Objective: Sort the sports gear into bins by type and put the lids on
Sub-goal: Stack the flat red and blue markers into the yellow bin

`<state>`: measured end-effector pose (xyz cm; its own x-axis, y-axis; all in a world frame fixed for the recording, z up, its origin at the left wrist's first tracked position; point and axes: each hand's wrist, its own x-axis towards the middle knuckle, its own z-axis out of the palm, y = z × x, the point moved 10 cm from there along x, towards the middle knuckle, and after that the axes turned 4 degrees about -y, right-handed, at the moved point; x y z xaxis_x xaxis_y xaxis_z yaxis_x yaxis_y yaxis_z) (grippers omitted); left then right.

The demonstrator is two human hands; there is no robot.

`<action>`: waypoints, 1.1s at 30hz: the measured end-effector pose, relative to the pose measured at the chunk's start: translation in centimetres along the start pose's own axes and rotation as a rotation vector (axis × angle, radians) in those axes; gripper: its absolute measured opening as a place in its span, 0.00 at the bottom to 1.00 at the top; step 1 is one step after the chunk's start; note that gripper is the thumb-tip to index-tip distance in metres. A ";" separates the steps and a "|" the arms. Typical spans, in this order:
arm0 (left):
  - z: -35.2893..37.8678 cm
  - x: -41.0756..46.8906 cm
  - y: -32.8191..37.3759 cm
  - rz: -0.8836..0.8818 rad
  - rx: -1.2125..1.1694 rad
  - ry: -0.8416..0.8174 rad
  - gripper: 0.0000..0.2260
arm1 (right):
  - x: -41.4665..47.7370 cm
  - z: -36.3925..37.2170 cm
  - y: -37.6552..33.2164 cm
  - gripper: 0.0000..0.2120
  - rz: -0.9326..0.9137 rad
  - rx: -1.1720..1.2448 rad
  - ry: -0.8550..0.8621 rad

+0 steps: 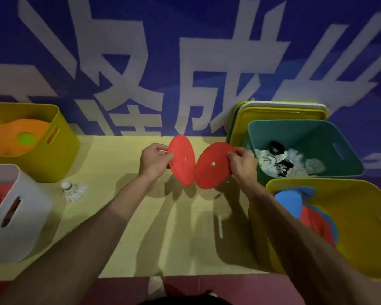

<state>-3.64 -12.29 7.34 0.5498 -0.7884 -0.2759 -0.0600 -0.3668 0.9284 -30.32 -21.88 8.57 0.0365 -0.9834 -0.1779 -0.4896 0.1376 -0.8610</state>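
Observation:
My left hand point(155, 160) grips a red flat disc point(182, 160) by its left edge, held upright above the yellow table point(123, 227). My right hand point(242, 164) grips a second red disc point(212, 165) by its right edge, and the two discs touch at their lower inner edges. A white shuttlecock point(74, 190) lies on the table at the left. The green bin point(304, 148) at the right holds several shuttlecocks. The yellow bin point(343, 225) at the near right holds blue and red discs. The yellow bin point(37, 137) at the far left holds orange discs.
A white bin point(15, 214) with red items inside stands at the near left. Lids point(279, 111), yellow and white, lean against the blue banner wall behind the green bin. The table's near edge runs along the bottom, with reddish floor below.

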 end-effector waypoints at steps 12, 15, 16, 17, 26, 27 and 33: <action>17.5 -10.6 12.0 0.251 0.010 -0.575 0.08 | -1.8 -20.6 1.5 0.08 0.081 0.225 0.232; 22.1 -13.1 11.5 0.231 0.051 -0.693 0.08 | -3.1 -25.1 4.4 0.10 0.124 0.174 0.302; 23.5 -13.7 11.0 0.216 0.068 -0.726 0.08 | -3.5 -26.3 5.4 0.09 0.140 0.153 0.323; 24.8 -14.3 10.4 0.198 0.084 -0.754 0.08 | -3.9 -27.3 6.5 0.09 0.153 0.136 0.338; 33.5 -17.9 3.5 0.141 0.322 -0.938 0.11 | -4.8 -28.6 15.2 0.05 0.284 -0.083 0.314; 33.8 -17.8 2.8 0.161 0.372 -0.939 0.12 | -4.7 -28.0 15.9 0.06 0.297 -0.085 0.294; 30.7 -14.1 2.7 0.245 0.418 -0.757 0.13 | -3.7 -21.9 14.4 0.06 0.216 -0.095 0.113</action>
<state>-37.15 -17.33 6.06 -0.2059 -0.9283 -0.3097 -0.4829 -0.1789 0.8572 -56.58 -18.80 7.23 -0.1721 -0.9403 -0.2937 -0.5556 0.3388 -0.7593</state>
